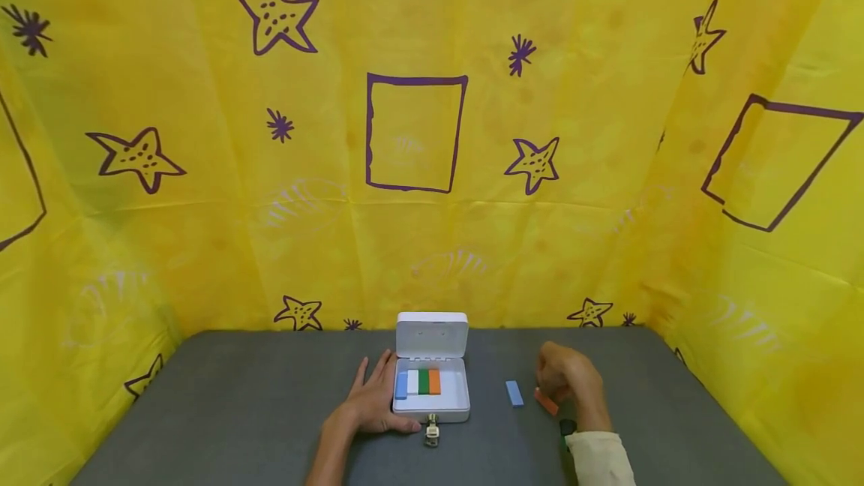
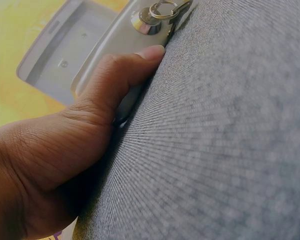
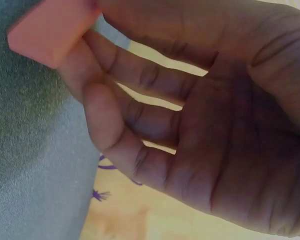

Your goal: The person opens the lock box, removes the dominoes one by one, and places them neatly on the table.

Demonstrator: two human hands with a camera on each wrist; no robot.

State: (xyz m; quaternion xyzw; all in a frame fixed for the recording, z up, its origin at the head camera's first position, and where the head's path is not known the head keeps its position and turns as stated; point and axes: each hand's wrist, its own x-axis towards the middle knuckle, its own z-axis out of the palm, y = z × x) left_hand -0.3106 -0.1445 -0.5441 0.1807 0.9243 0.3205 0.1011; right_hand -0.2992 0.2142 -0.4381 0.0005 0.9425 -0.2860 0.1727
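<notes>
A small white cash box stands with its lid raised. Inside, light blue, white, green and orange blocks lie side by side toward the left. My left hand rests against the box's left side, its fingers extended; the thumb lies along the front wall, below the lock. To the right of the box, my right hand pinches a reddish-orange block by one end, low over the table. Its remaining fingers curl loosely.
Another light blue block lies on the grey table between the box and my right hand. Keys hang from the lock at the box's front. A yellow patterned curtain encloses the back and sides.
</notes>
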